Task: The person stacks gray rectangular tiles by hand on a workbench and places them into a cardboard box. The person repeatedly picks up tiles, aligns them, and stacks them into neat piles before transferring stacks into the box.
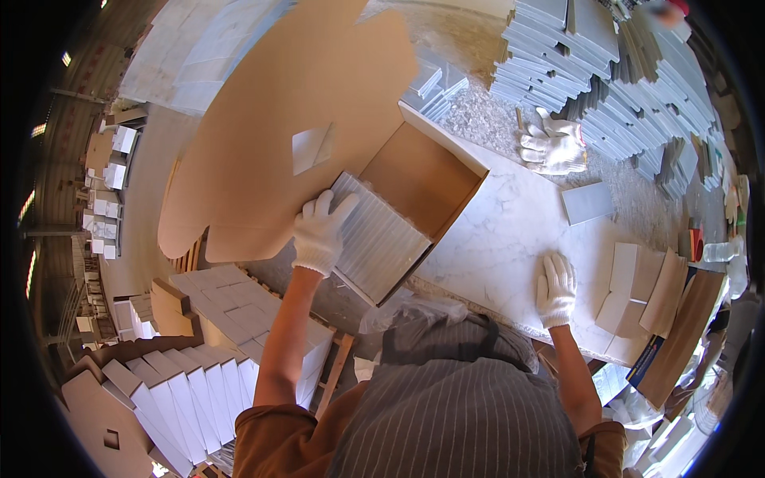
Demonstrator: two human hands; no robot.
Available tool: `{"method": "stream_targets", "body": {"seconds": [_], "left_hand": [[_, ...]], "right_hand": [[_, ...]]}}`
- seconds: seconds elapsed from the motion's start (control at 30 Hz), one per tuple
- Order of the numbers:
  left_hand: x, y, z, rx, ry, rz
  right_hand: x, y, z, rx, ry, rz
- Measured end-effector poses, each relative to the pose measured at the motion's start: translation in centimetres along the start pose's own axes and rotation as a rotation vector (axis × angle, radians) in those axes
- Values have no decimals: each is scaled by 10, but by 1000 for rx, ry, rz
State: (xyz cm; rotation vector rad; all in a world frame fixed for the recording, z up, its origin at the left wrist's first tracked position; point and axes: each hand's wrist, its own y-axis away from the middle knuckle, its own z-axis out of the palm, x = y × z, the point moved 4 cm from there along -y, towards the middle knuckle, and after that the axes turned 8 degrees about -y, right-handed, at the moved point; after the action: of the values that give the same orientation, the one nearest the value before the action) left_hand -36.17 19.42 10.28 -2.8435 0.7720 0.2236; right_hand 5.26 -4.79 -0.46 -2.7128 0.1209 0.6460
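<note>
Surface [486, 247]: marble-patterned, 3 o'clock.
Left fingers [324, 202]: parted on panel stack [384, 235], grip unclear.
Right fingers [551, 268]: outstretched, seemingly empty.
Carton [418, 179], 12 o'clock: I'd press panels evenly.

A stack [378, 239] lies in the near half of the box [422, 175], left of a loose slab [587, 203].

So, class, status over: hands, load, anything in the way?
Left fingers at left edge of striped grey stack. Right fingers resting on marbled table. Stack in open carton's near half. Loose glove, grey slab beyond, seemingly not obstructing.
</note>
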Motion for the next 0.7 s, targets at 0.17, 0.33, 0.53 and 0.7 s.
{"method": "stream_targets", "body": {"seconds": [0.17, 0.33, 0.53, 0.7], "left_hand": [[-3, -1, 4, 2, -60, 61], [4, 2, 3, 33, -135, 169], [5, 1, 4, 47, -180, 225], [9, -4, 1, 46, -153, 273]], "right_hand": [[0, 1, -1, 6, 15, -6], [-1, -1, -3, 19, -3, 5], [-1, -1, -3, 18, 0, -2], [3, 2, -3, -11, -14, 33]]}}
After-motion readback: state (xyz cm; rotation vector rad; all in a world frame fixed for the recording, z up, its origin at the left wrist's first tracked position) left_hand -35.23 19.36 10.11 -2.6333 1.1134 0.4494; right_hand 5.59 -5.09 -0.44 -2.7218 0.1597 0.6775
